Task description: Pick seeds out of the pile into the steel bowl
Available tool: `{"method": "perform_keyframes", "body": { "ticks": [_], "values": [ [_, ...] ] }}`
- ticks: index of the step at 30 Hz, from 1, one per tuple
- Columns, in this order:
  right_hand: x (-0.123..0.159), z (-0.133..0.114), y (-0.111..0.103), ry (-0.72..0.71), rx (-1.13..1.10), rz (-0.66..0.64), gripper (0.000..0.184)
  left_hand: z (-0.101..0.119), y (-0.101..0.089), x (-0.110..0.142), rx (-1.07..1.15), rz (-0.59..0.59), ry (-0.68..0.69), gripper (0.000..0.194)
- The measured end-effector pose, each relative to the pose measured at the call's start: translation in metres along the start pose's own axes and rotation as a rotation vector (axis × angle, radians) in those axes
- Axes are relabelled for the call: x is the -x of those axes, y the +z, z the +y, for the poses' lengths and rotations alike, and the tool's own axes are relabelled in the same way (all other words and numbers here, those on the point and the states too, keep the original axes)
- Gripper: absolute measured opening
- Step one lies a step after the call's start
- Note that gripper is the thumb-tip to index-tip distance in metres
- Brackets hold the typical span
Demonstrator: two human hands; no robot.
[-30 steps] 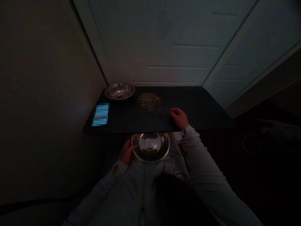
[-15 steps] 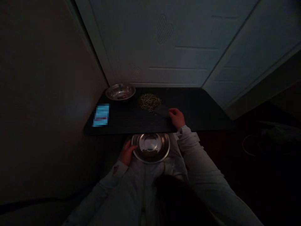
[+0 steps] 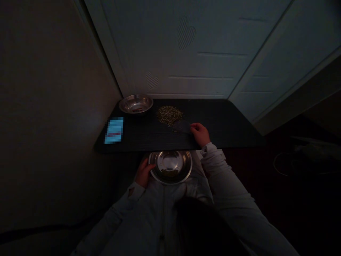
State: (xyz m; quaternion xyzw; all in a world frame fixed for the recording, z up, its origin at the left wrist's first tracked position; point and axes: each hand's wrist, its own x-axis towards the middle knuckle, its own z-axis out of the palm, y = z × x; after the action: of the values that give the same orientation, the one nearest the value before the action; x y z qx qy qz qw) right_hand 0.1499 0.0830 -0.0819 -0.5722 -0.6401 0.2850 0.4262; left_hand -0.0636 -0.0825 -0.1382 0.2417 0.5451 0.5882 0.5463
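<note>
My left hand grips the left rim of a shiny metal bowl on my lap, thumb over the edge. A small heap of greenish grains lies in the near part of that bowl. On the dark table, my right hand pinches a thin see-through plastic piece; its exact kind is hard to make out in the dim light. The piece's left end meets the near right edge of a spread pile of mixed green and pale grains. A few loose grains lie just below the pile.
A second metal bowl with a label inside stands at the table's back left. In front of it lies a lit phone-like screen, blurred out. The black table backs onto a white panelled door; a wall rises at left.
The plastic piece has tilted slightly and shows more plainly beside the pile. My right hand has barely shifted, and my left hand stays on the bowl.
</note>
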Motion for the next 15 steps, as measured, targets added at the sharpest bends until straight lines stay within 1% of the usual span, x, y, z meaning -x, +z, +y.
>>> {"method": "perform_keyframes", "body": {
  "ticks": [7, 12, 15],
  "values": [
    [0.003, -0.005, -0.002, -0.017, 0.019, -0.018, 0.021, -0.003, -0.002, -0.002, 0.006, -0.003, -0.007, 0.041],
    [0.006, -0.010, -0.005, -0.059, 0.046, -0.069, 0.022, -0.003, -0.003, -0.002, 0.008, -0.015, -0.012, 0.038],
    [0.007, -0.011, -0.005, -0.057, 0.040, -0.059, 0.022, -0.003, -0.003, -0.002, 0.005, -0.010, -0.014, 0.037]
  ]
}}
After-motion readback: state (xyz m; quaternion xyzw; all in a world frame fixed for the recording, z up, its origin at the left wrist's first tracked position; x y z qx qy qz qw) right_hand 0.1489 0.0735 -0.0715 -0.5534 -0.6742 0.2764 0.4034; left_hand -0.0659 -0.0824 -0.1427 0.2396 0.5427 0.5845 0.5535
